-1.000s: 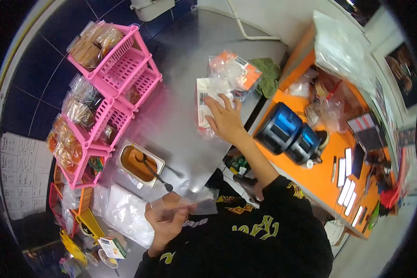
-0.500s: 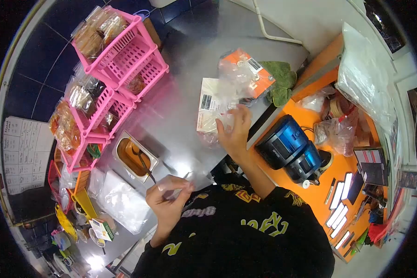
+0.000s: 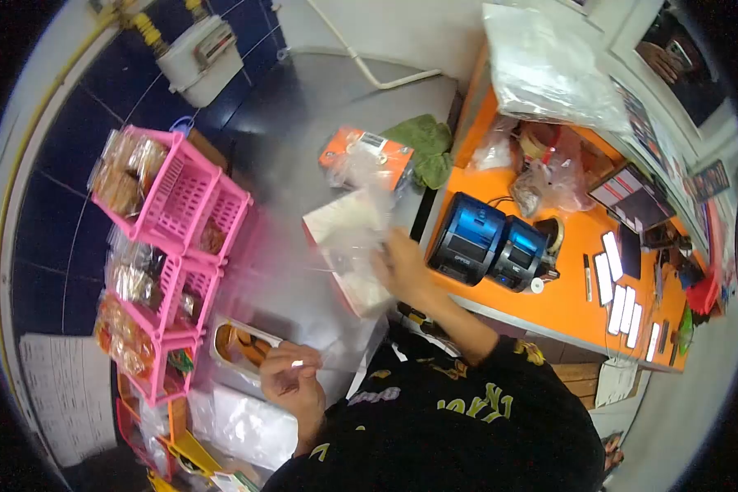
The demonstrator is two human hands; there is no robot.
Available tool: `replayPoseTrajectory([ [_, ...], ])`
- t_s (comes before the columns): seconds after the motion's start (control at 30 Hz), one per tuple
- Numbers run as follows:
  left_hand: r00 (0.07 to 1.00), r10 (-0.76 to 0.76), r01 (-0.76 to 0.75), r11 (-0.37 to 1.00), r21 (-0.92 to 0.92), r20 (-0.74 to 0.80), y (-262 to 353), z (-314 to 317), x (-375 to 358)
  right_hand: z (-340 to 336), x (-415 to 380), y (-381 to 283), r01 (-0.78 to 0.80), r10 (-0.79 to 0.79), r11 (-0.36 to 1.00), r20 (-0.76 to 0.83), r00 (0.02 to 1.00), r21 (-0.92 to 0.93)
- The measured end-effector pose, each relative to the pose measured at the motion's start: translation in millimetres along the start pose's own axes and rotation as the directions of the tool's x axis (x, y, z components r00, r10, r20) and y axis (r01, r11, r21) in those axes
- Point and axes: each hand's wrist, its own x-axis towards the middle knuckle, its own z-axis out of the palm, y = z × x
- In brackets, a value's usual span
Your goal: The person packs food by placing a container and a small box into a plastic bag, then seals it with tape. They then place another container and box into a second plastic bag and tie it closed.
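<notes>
My left hand is closed in a pinch near the steel pan, with a thin clear plastic bag showing faintly at its fingertips. My right hand is at the right side of a white box, its fingers smeared by motion. Clear plastic lies over the box and blurs its outline. Behind that box is an orange box, partly under crumpled clear plastic. The steel pan holds brown sauce and is partly covered by my left hand.
Pink stacked baskets with wrapped food stand at the left. White plastic sheets lie near the front. A green cloth is at the back. Two blue-black printers occupy the orange desk at right.
The head view has shifted, so the scene sits further left. The white box has turned and tilted beside my right hand. My left hand stays pinched and now overlaps the sauce pan.
</notes>
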Motion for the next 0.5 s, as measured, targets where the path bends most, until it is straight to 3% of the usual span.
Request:
replayPoseTrajectory([
  [0.03,1.000,-0.001,0.001,1.000,-0.018,0.010,-1,-1,3,-31,-4,-9,-0.177,0.176,0.984,0.070,0.982,-0.001],
  [0.07,0.999,-0.013,0.011,0.998,-0.063,-0.030,-1,-1,4,-63,-7,-10,-0.230,0.236,0.971,0.090,0.968,-0.071],
  [0.1,0.997,-0.027,0.020,0.994,-0.106,-0.071,-1,-1,5,-92,-18,-11,-0.177,0.172,0.969,-0.046,0.984,-0.173],
  [0.2,0.991,-0.115,0.099,0.974,-0.206,-0.067,-5,0,3,-197,-23,-26,-0.326,0.217,0.895,-0.338,0.916,-0.306],
  [0.27,0.989,-0.139,0.118,0.955,-0.272,-0.059,-6,4,1,-276,-20,-36,-0.384,0.154,0.840,-0.511,0.846,-0.382],
  [0.37,0.989,-0.143,0.133,0.963,-0.235,-0.026,-7,15,-4,-390,5,-53,-0.422,0.020,0.770,-0.643,0.766,-0.478],
  [0.43,0.995,-0.096,0.096,0.995,0.002,0.007,-11,20,-9,-433,50,-69,-0.428,-0.042,0.793,-0.739,0.672,-0.433],
  [0.5,0.999,-0.036,0.036,0.999,0.040,0.013,-8,36,-8,-509,78,-47,-0.351,-0.188,0.746,-0.685,0.704,-0.566],
])
